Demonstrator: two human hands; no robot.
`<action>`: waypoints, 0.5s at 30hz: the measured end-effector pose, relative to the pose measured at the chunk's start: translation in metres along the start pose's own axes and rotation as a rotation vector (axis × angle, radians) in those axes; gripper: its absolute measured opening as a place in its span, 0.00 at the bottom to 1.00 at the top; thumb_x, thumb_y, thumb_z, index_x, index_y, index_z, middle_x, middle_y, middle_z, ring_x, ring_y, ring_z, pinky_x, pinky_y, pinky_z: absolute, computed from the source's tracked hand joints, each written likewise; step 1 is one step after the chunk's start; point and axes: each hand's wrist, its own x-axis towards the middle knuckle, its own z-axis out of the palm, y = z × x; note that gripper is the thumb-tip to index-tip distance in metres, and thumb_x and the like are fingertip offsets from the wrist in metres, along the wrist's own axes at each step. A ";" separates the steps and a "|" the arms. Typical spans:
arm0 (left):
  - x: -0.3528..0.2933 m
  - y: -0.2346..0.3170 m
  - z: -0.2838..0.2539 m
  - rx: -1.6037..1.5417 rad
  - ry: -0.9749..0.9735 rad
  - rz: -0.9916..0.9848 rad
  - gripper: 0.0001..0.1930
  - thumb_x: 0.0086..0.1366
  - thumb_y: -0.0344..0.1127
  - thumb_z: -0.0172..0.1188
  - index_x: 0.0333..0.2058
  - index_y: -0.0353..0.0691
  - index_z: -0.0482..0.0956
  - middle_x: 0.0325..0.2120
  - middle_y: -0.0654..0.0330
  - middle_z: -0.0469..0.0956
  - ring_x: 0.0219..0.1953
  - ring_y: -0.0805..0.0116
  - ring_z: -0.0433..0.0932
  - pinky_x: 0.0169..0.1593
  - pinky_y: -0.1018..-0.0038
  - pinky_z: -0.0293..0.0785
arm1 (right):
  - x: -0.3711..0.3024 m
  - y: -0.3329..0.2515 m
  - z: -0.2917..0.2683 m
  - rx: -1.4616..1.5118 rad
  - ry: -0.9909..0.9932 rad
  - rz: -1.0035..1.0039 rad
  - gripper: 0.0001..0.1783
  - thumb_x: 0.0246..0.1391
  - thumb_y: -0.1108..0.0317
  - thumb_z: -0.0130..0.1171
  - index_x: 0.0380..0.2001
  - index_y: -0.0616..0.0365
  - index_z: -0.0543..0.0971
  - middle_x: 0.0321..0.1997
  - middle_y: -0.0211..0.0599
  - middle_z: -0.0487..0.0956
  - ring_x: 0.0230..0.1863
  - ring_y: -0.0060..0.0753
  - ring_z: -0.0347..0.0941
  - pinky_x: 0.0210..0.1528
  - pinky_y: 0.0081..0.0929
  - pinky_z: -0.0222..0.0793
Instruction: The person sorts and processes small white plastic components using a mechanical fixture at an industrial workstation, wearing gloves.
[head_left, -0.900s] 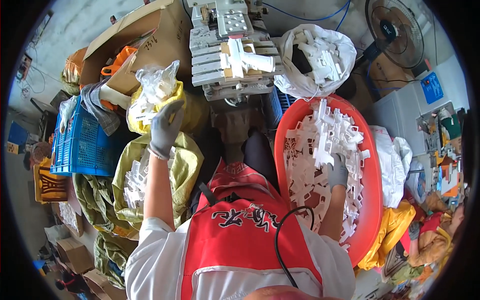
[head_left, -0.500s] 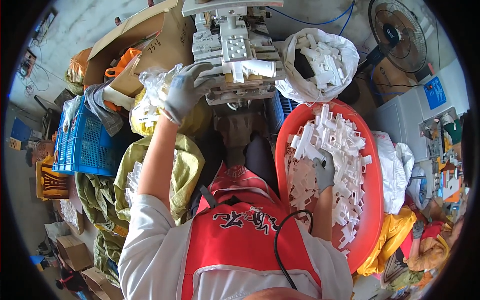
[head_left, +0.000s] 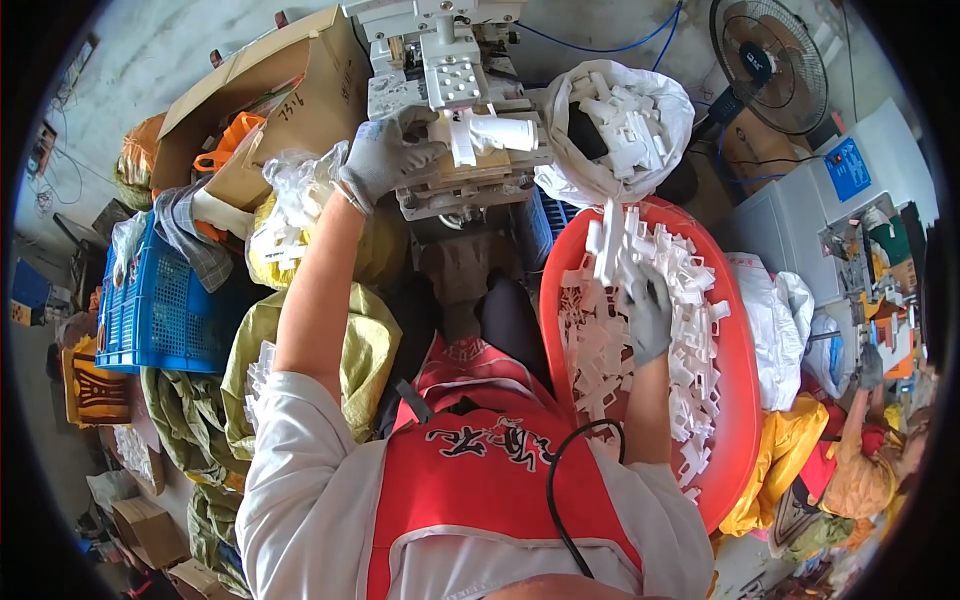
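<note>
My left hand (head_left: 392, 158), in a grey glove, reaches to the left side of a white pistol-shaped plastic piece (head_left: 500, 133). Thumb and forefinger are apart near that piece's left end; whether they touch it I cannot tell. The piece lies on the fixture of a grey bench machine (head_left: 455, 75), beneath its dotted metal plate. Over the red tub, my gloved right hand (head_left: 648, 312) grips another white pistol-shaped piece (head_left: 608, 245), lifted with its long end pointing away from me. Many similar white pieces (head_left: 690, 345) fill the tub below.
The big red tub (head_left: 738, 440) stands at my right, with a white sack (head_left: 672, 95) of white parts beyond it. A fan (head_left: 770, 65) is at the far right. To the left are a cardboard box (head_left: 315, 110), a blue crate (head_left: 165, 320) and a yellow-green sack (head_left: 365, 335).
My left hand has moved right, closer to the piece on the machine. My right hand has raised a white piece out of the pile, toward the tub's far end. The view has shifted slightly.
</note>
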 end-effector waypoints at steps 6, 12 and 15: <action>-0.047 -0.022 -0.010 -0.076 0.201 0.028 0.18 0.49 0.35 0.68 0.38 0.35 0.76 0.31 0.56 0.80 0.34 0.70 0.79 0.39 0.75 0.74 | 0.073 -0.063 0.102 0.043 -0.296 -0.110 0.19 0.55 0.69 0.54 0.50 0.59 0.70 0.44 0.32 0.73 0.37 0.21 0.71 0.36 0.17 0.69; -0.175 -0.076 -0.040 0.050 0.413 -0.182 0.15 0.51 0.29 0.65 0.39 0.34 0.77 0.33 0.56 0.80 0.35 0.71 0.80 0.40 0.78 0.74 | 0.120 -0.087 0.185 -0.199 -0.677 -0.178 0.16 0.51 0.74 0.58 0.45 0.54 0.75 0.34 0.29 0.75 0.28 0.15 0.68 0.28 0.14 0.67; -0.262 -0.110 -0.051 -0.059 0.507 -0.402 0.15 0.53 0.30 0.63 0.40 0.34 0.76 0.31 0.60 0.79 0.33 0.77 0.76 0.39 0.80 0.73 | 0.127 -0.094 0.204 -0.367 -0.676 -0.056 0.17 0.52 0.73 0.58 0.47 0.54 0.75 0.29 0.26 0.76 0.23 0.12 0.67 0.24 0.13 0.64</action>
